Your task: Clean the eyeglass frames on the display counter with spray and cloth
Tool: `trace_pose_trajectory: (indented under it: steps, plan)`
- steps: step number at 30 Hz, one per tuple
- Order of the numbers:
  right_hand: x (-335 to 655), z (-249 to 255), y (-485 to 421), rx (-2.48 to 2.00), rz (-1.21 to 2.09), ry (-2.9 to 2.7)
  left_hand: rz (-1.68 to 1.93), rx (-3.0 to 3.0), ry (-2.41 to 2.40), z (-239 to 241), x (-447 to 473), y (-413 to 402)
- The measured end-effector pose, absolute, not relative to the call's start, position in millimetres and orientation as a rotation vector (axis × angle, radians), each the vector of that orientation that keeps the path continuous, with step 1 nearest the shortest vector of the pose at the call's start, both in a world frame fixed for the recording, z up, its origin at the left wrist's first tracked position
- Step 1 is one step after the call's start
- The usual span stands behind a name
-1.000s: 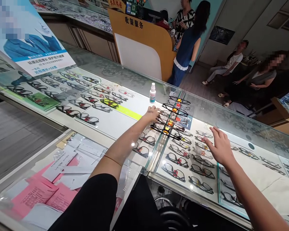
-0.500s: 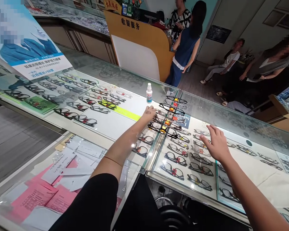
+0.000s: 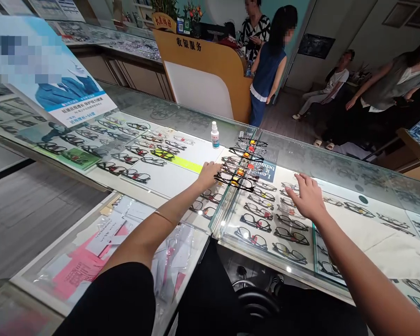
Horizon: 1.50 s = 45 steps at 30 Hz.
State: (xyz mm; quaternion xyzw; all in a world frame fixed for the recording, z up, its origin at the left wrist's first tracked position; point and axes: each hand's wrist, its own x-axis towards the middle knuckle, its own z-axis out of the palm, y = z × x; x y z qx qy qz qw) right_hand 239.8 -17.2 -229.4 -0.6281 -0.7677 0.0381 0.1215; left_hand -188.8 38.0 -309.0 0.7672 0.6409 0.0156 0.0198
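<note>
My left hand (image 3: 210, 174) is at the left end of the nearest eyeglasses (image 3: 235, 181) in a row on the glass counter. Its fingers are bent and close together, with the tips at the frames; whether they pinch one is not clear. Behind these, several more eyeglasses (image 3: 247, 154) run back in a column, with orange and red tags at the middle. My right hand (image 3: 308, 196) hovers right of the row over the glass, fingers spread, holding nothing. A white spray bottle (image 3: 215, 136) stands upright on the counter beyond my left hand.
Under the glass lie many eyeglasses (image 3: 256, 222). A poster stand (image 3: 80, 105) rises at the left. Nearer me, an open drawer (image 3: 52, 298) holds pink and white papers (image 3: 80, 266). Across the room are a wooden cashier desk (image 3: 210, 56) and several people (image 3: 271, 65).
My left hand has come nearer along the row, from the middle eyeglasses to the front ones. My right hand stays spread in about the same place. The view has shifted slightly.
</note>
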Motion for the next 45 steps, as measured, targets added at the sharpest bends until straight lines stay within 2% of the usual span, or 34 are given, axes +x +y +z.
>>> trace_pose_trajectory:
  steps: [10,13,16,19,22,24,29,34,45]
  plan:
    - [235,-224,-17,-1.855,0.165,-2.253,-0.504,2.303,1.691,-264,-185,-156]
    - [233,-222,-17,-1.868,0.172,-2.268,-0.777,2.121,1.447,-222,-170,-216]
    - [232,-222,-16,-1.883,0.162,-2.278,-0.667,1.833,1.209,-160,-146,-241]
    - [232,-223,-14,-1.893,0.157,-2.283,-0.343,2.184,1.304,-107,-125,-215]
    - [233,-221,-14,-1.887,0.164,-2.294,-0.125,2.587,1.609,-89,-116,-156]
    - [233,-220,-15,-1.885,0.174,-2.298,-0.093,2.742,1.734,-95,-116,-115]
    - [231,-215,-16,-1.894,0.190,-2.298,-0.169,2.885,1.685,-126,-125,-55]
    - [229,-216,-15,-1.887,0.182,-2.291,-0.206,2.906,1.619,-137,-127,-36]
    - [229,-214,-16,-1.899,0.218,-2.290,-0.287,2.706,1.495,-130,-117,-16]
